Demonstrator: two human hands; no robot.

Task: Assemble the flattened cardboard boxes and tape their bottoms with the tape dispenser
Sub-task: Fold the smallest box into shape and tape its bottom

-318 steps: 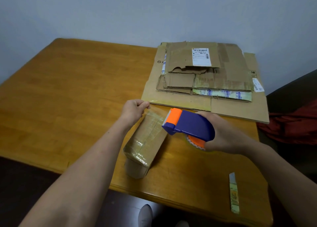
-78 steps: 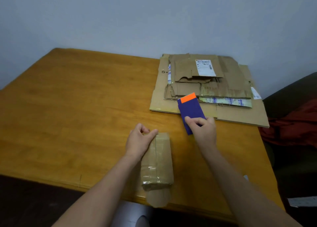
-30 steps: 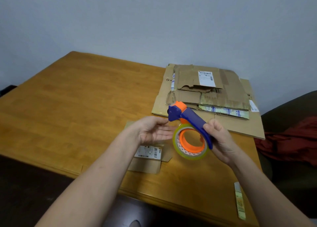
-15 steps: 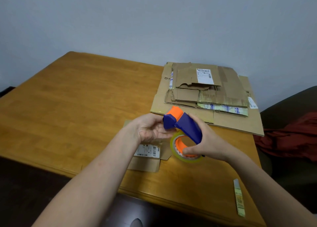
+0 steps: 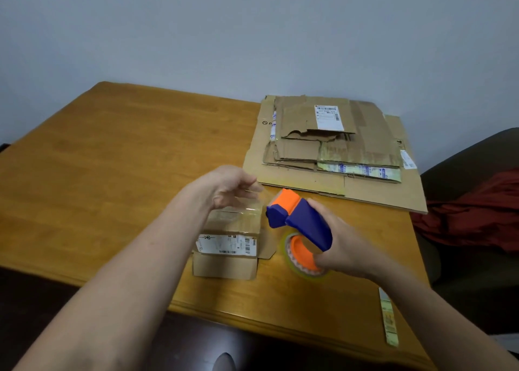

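Observation:
A small assembled cardboard box (image 5: pixel 224 266) with a white shipping label stands near the table's front edge. My right hand (image 5: pixel 345 247) grips the blue and orange tape dispenser (image 5: pixel 297 219) just right of the box, its clear tape roll hanging below. My left hand (image 5: pixel 224 188) hovers over the box and pinches the end of a clear tape strip (image 5: pixel 252 199) stretched from the dispenser's mouth. A stack of flattened cardboard boxes (image 5: pixel 331 146) lies at the table's back right.
The wooden table (image 5: pixel 112 174) stretches out to the left. A used strip of tape (image 5: pixel 389 317) lies near the front right corner. A dark seat with red cloth (image 5: pixel 474 216) stands right of the table. The wall is close behind.
My left hand has pulled a length of clear tape out of the dispenser, moving left and up over the box. The dispenser has tilted and shifted slightly right.

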